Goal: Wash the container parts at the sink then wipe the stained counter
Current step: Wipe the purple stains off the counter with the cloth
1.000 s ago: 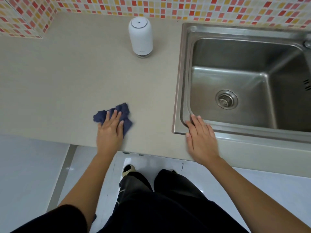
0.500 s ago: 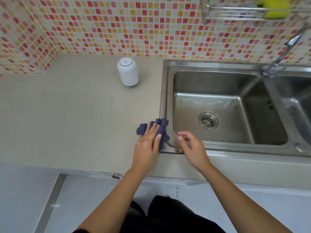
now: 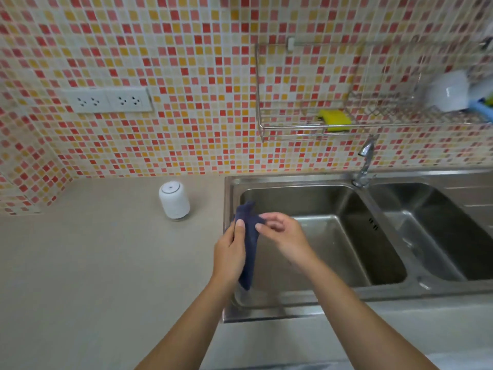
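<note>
A dark blue cloth (image 3: 250,244) hangs lifted over the left edge of the steel sink (image 3: 306,182). My left hand (image 3: 230,252) grips the cloth along its left side, thumb on top. My right hand (image 3: 282,233) pinches the cloth's upper part from the right. Both hands are above the left basin's near left corner. The beige counter (image 3: 106,263) stretches to the left. A white cylindrical container (image 3: 174,199) stands upright on the counter near the wall.
A faucet (image 3: 364,164) rises between the two basins. Above it a wire wall rack (image 3: 373,121) holds a yellow sponge (image 3: 334,120) and a white cup (image 3: 448,92). Wall sockets (image 3: 106,100) sit at left on the tiled wall.
The cloth went from pressed flat on the counter, slid right to the sink edge, and now is lifted off. My right hand left the sink rim and took hold of the cloth. The view tilted up.
</note>
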`<state>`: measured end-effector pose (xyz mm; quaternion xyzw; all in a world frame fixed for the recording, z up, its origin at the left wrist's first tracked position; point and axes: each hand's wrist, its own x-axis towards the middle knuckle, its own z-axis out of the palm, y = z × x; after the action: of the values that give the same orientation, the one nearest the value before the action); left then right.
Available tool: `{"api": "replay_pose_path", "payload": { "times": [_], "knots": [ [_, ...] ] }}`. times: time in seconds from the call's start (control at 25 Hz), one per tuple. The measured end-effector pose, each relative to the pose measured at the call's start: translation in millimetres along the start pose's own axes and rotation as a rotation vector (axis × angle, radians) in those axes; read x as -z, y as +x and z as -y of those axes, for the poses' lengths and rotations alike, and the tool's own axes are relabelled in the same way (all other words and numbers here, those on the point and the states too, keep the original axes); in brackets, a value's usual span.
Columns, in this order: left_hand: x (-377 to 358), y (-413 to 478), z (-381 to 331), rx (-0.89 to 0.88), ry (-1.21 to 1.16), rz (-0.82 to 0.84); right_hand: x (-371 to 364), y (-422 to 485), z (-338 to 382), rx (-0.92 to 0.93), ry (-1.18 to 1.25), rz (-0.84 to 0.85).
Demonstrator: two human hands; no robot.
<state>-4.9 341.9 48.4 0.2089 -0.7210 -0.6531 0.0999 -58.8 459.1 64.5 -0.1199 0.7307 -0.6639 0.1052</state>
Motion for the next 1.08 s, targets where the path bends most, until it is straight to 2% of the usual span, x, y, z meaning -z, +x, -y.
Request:
{"api": "replay_pose_path", "payload": {
  "times": [0.08, 0.16, 0.28, 0.44, 0.56, 0.68, 0.88, 1.0, 1.08],
  "knots": [
    [-8.4, -0.5, -5.0, 0.056, -0.074, -0.007, 5.1, 8.3, 17.1, 0.074, -0.073, -0.002],
    [-10.3, 4.9, -12.5, 0.069, -0.048, -0.018, 11.6, 18.9, 38.9, 0.129, -0.204, 0.069],
    [-1.3, 21.1, -34.7, -0.139, 0.153, 0.026, 29.8, 39.7, 70.2, 0.189, -0.323, 0.125],
    [5.8, 57.9, -89.8, -0.479, 0.504, 0.201, 62.2, 62.1, 114.8, 0.286, -0.33, 0.147],
    [-1.8, 91.7, -136.5, -0.58, 0.63, 0.33, 85.4, 76.1, 145.3, 0.391, -0.319, 0.137],
    [-13.2, 115.1, -174.3, -0.605, 0.567, 0.458, 107.6, 93.9, 167.3, 0.458, -0.218, 0.073],
    [-27.5, 160.3, -259.6, -0.837, 0.672, 0.188, 145.9, 151.9, 199.0, 0.493, -0.014, -0.093],
    [-38.8, 183.7, -303.7, -0.931, 0.805, 0.11, 155.6, 188.3, 213.8, 0.486, 0.053, -0.133],
    [-48.7, 206.7, -311.8, -0.929, 0.89, 0.103, 158.7, 210.2, 212.3, 0.467, 0.045, -0.148]
  ]
}}
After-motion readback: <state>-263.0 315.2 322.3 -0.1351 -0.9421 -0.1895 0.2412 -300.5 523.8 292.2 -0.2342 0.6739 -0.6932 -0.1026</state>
